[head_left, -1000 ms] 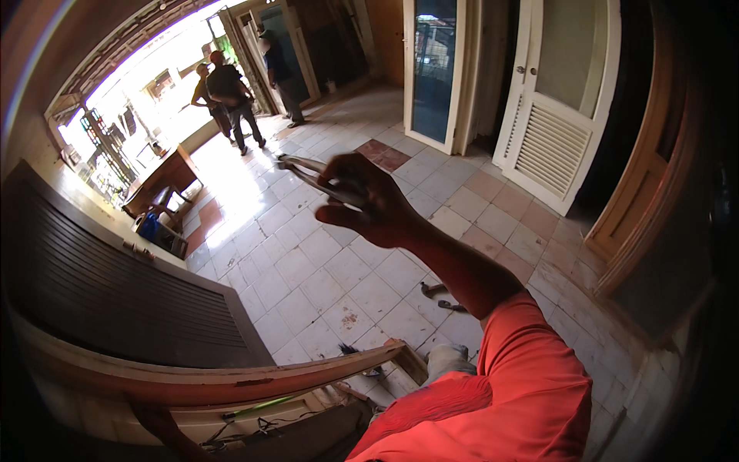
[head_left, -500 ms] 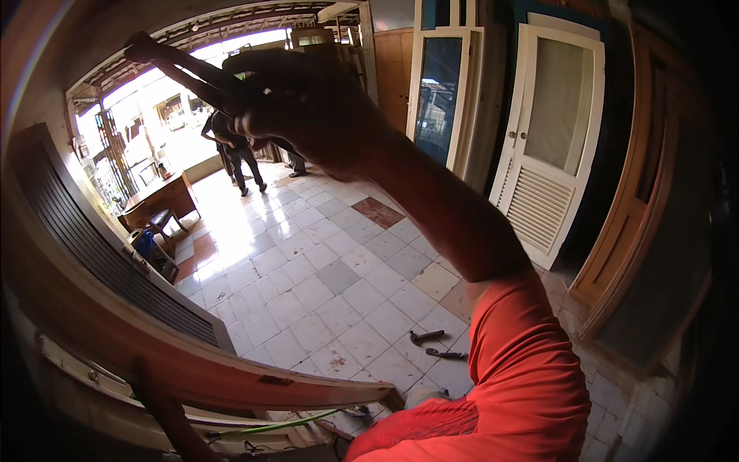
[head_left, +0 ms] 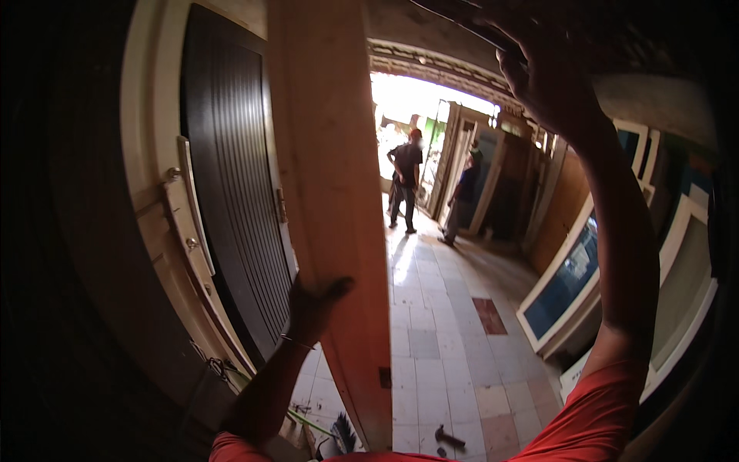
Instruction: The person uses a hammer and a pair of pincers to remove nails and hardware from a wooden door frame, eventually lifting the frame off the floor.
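An upright wooden door stands in front of me, seen along its narrow edge. Low on that edge is a small dark recess. My left hand grips the door's left side, thumb lying across the edge and the other fingers mostly hidden. High at the upper right, my right hand is raised with its fingers closed round a long dark tool. Shadow and the top of the picture hide what kind of tool it is. A hammer lies on the tiles below, a small dark piece beside it.
Left of the door lean a dark ribbed door panel and a pale door with handles. Glazed white frames lean at the right. Two people stand near the bright opening. A green cord and a dark brush lie low down.
My view has swung left, bringing the door upright in front of me. My left hand now shows on its edge. My raised right arm, tool in hand, now appears farther right.
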### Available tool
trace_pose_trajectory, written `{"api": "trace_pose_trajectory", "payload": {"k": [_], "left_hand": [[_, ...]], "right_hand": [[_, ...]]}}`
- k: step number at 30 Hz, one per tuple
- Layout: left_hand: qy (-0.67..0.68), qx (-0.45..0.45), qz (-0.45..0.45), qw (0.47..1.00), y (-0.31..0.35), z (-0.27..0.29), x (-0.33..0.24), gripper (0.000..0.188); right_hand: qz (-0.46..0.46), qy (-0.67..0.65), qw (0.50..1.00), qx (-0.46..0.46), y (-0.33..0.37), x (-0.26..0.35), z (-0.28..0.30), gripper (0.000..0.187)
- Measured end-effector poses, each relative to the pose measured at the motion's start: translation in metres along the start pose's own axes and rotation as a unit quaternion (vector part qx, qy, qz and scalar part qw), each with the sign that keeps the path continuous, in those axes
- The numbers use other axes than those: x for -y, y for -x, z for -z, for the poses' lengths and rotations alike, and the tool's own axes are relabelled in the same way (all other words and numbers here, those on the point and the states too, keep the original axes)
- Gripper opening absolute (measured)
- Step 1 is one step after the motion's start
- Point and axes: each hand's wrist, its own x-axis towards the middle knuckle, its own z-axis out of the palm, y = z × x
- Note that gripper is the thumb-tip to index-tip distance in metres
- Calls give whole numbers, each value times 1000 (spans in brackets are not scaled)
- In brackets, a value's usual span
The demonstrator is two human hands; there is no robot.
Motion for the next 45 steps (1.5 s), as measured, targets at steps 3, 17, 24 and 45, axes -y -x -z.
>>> {"api": "trace_pose_trajectory", "payload": {"k": [3,17,24,45], "left_hand": [[-41,28,-15,999,5,-18,-14,68],[50,76,-81,993,33,-84,-28,75],[21,82,-52,995,45,-101,-36,69],[-13,48,-52,997,50,-124,-27,82]], "right_hand": [[68,41,996,-33,-49,2,27,42],[34,317,943,93,-196,8,72,39],[25,319,925,207,-211,8,94,44],[165,181,969,-35,-156,-80,24,38]]}}
